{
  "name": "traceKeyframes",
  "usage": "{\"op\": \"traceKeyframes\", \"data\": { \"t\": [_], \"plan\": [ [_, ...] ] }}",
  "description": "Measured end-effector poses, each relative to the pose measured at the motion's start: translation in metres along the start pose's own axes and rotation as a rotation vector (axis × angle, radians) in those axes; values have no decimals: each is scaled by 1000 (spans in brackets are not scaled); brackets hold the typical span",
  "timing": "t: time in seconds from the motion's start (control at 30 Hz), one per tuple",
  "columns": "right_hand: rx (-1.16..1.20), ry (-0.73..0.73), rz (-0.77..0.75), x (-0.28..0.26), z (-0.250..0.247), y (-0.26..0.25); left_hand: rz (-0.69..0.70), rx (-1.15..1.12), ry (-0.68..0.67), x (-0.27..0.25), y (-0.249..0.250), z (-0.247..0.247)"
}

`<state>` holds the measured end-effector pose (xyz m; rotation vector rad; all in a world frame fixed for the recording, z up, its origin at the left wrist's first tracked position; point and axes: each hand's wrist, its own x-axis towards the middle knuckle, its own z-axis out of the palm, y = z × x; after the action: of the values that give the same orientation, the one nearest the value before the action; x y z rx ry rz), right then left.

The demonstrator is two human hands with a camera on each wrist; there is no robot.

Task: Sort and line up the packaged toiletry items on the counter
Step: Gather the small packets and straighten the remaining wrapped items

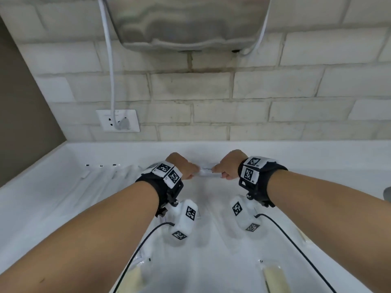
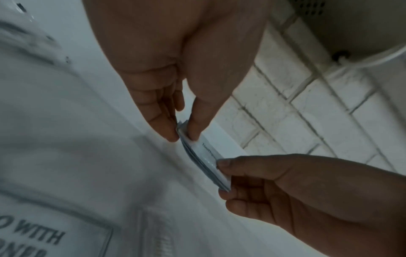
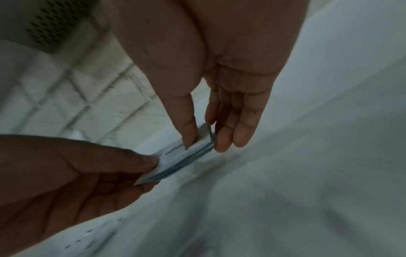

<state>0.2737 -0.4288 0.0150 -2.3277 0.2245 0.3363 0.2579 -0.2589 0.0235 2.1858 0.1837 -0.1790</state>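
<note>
Thin stack of flat white toothpaste sachets (image 2: 205,159) pinched endwise by left hand (image 2: 162,83) and right hand (image 2: 307,196) | risk: slick sachets fanning out if pinch is loosened

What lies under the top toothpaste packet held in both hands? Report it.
Under the top toothpaste packet, more flat packets are stacked, only their edges showing. The left hand and right hand pinch the ends; their faces and count stay hidden.

Ahead of the fingers, the counter's raised back edge (image 1: 275,145) and the brick wall (image 1: 211,89) block any further reach. Left of the left-hand fingers lie flat clear sachets (image 1: 101,172). Behind both wrists, more packets (image 1: 273,275) sit near the front. Right of the right-hand fingers the white counter (image 1: 317,166) lies open.
</note>
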Motion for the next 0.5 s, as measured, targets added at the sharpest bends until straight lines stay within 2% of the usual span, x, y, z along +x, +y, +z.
{"op": "traceKeyframes", "data": {
  "t": [0.17,0.33,0.43,0.5],
  "plan": [
    [-26,-17,16,25,0,12,-80,137,-40,29,-3,23],
    [-121,39,-3,35,13,9,-19,353,37,33,-9,23],
    [-123,123,3,34,20,5,25,370,53,35,-12,23],
    [-145,116,13,30,20,4,43,384,54,33,-13,23]
  ]
}}
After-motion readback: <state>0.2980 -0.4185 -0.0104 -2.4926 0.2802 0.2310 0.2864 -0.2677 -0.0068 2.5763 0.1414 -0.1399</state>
